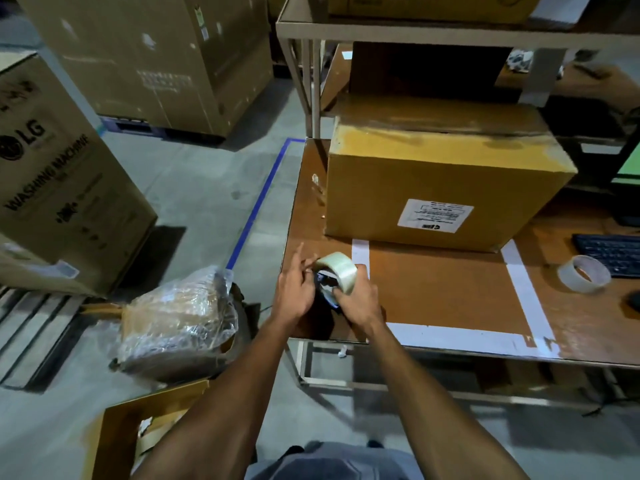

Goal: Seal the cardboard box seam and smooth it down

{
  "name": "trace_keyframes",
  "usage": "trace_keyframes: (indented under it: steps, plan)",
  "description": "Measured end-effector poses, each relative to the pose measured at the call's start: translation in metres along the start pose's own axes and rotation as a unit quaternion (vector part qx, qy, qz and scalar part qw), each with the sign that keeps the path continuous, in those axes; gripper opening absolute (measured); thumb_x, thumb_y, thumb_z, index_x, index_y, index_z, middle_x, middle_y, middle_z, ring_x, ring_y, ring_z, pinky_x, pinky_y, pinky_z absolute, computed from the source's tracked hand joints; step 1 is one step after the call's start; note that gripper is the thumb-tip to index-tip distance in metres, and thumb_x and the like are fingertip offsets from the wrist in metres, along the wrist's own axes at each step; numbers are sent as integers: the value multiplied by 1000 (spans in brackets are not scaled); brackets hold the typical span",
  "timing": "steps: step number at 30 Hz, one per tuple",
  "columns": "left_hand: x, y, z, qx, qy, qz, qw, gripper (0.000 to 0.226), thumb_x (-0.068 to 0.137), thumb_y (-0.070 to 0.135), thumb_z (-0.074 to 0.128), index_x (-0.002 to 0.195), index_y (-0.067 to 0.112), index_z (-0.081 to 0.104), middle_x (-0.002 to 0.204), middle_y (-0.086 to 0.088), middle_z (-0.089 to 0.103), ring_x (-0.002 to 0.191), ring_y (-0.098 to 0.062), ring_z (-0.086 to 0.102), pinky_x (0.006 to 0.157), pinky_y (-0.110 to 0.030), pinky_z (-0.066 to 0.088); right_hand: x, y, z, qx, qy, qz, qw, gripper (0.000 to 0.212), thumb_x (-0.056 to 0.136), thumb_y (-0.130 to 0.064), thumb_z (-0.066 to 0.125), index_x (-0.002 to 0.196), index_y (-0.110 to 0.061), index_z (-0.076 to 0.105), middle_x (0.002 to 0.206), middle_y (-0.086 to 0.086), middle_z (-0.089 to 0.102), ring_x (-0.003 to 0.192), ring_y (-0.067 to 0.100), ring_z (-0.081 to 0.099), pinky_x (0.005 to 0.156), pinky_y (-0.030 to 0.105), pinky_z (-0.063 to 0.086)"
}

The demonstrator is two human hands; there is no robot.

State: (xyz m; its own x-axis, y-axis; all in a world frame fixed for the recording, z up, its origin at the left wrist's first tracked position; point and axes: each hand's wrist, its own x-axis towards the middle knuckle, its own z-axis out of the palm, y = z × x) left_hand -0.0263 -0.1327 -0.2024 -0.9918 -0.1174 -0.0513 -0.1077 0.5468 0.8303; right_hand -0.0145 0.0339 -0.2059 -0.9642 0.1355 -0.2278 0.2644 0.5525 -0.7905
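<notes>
Both hands met over the near-left corner of the brown work table [450, 289]; the right hand [360, 301] gripped a tape dispenser [329, 289] carrying a roll of clear tape [341, 271], its fingers curled round the roll and the dark frame beneath it; the left hand [294, 292] pinched at the roll's left edge, thumb and bent fingers closed where the loose end of the tape would lie, while its forefinger stuck out straight toward the far side; whether it actually held the tape end could not be told, as the spot was blurred. The cardboard box [443, 181] stood farther back on the same table, well apart from the hands, its white label [434, 215] facing the person and its top flaps shut. A spare tape roll [583, 273] lay on the table to the right, just beside a dark keyboard [613, 252]. White tape strips [523, 289] marked a rectangle on the tabletop. On the floor to the left sat a plastic-wrapped bundle [180, 320] and large printed cartons [59, 181].
</notes>
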Motion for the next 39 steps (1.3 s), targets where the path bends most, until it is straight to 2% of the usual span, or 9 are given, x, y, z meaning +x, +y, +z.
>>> trace_keyframes:
  steps: [5, 8, 14, 17, 19, 27, 31, 35, 39]
  plan:
    - [-3, -8, 15, -55, -20, 10, 998, 70, 98, 5, 67, 161, 29, 46, 138, 8, 72, 129, -13, 68, 117, -47, 52, 9, 24, -36, 210, -67, 89, 971, 45, 95, -6, 78, 130, -18, 53, 122, 14, 66, 100, 30, 75, 62, 55, 67]
    - [-6, -6, 27, -34, -19, 7, 999, 68, 96, 14, 77, 158, 29, 51, 147, 3, 68, 134, -19, 65, 118, -46, 50, 5, 34, -51, 288, -89, 116, 946, 45, 96, -7, 78, 133, -14, 54, 117, 17, 67, 79, 19, 74, 50, 36, 61]
    - [1, 11, 42, -40, -99, -10, 994, 92, 87, 41, 90, 164, 35, 40, 166, -2, 48, 147, -25, 51, 119, -51, 49, 2, 55, -68, 328, -125, 117, 929, 42, 95, -6, 76, 131, -22, 61, 119, 16, 73, 103, 29, 70, 72, 46, 63]
    - [1, 21, 46, -116, -129, -61, 983, 110, 80, 36, 97, 168, 33, 30, 173, -8, 38, 156, -32, 41, 124, -53, 42, 2, 61, -80, 317, -139, 88, 934, 49, 96, 4, 67, 137, -21, 61, 124, 14, 73, 112, 28, 69, 94, 48, 58]
    - [0, 25, 47, -159, -146, -87, 973, 115, 80, 32, 98, 169, 30, 26, 170, -12, 42, 154, -31, 45, 124, -51, 42, 2, 63, -89, 311, -142, 82, 936, 51, 95, 5, 66, 139, -19, 61, 121, 12, 74, 112, 27, 68, 94, 45, 57]
    - [1, 34, 50, -198, -236, -85, 947, 77, 78, 34, 98, 146, 31, 61, 141, -4, 69, 135, -20, 62, 118, -41, 51, -3, 68, -129, 351, -181, 75, 916, 60, 95, 11, 53, 140, -28, 62, 124, 7, 73, 110, 25, 69, 97, 54, 56]
    - [-3, 47, 53, -256, -242, -91, 931, 64, 81, 23, 97, 138, 23, 68, 120, -7, 80, 124, -27, 73, 109, -39, 59, -2, 69, -143, 406, -180, 66, 894, 57, 98, 9, 56, 142, -26, 65, 132, 10, 71, 117, 28, 67, 99, 51, 59]
    - [-5, 56, 63, -322, -189, -113, 921, 66, 73, 19, 99, 133, 20, 72, 116, -11, 82, 118, -32, 77, 106, -50, 61, -1, 77, -146, 528, -140, 65, 835, 55, 101, -5, 67, 154, -15, 56, 152, 17, 60, 135, 30, 59, 115, 47, 47]
    - [-10, 69, 74, -354, -121, -117, 920, 56, 81, 13, 96, 132, 19, 72, 112, -6, 83, 109, -23, 80, 102, -45, 64, -8, 74, -132, 628, -31, 98, 772, 71, 93, -12, 79, 158, -14, 48, 149, 17, 64, 136, 31, 61, 99, 39, 55]
